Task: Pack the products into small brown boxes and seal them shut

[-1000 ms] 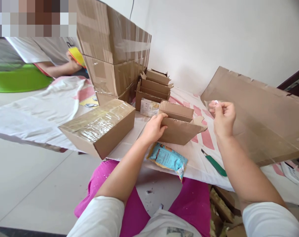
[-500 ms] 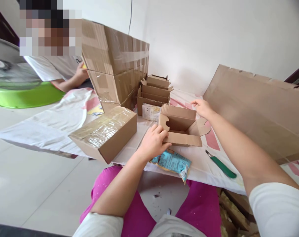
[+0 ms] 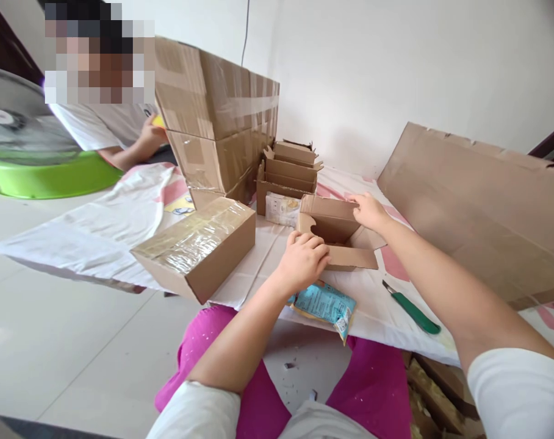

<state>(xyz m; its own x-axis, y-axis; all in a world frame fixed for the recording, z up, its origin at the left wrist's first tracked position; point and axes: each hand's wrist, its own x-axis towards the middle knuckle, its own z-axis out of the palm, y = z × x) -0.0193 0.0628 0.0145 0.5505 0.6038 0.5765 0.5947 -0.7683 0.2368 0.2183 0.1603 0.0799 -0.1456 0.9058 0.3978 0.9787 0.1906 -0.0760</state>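
Observation:
In front of me on the cloth-covered table stands a small cardboard box [image 3: 334,228] with its top flaps up and its inside showing. My left hand [image 3: 304,259] is curled over the near flap at the left side, fingers closed on it. At the far right corner, my right hand [image 3: 368,211] pinches the upright back flap. A blue snack packet [image 3: 325,305] lies near the table edge, just below my left hand and partly covered by it. To the right rests a green utility knife [image 3: 414,311] with its blade out.
A taped carton [image 3: 197,244] lies at the left, before a tall stack of taped cartons [image 3: 231,103]. Several open boxes [image 3: 288,174] stand behind a clear packet [image 3: 282,208]. A large cardboard sheet [image 3: 478,213] leans at the right. Beyond sits another person [image 3: 116,131] beside a fan [image 3: 16,122].
My right hand has moved left and down onto the box's back flap, from out in the air beside it. My left hand has slid right along the near flap.

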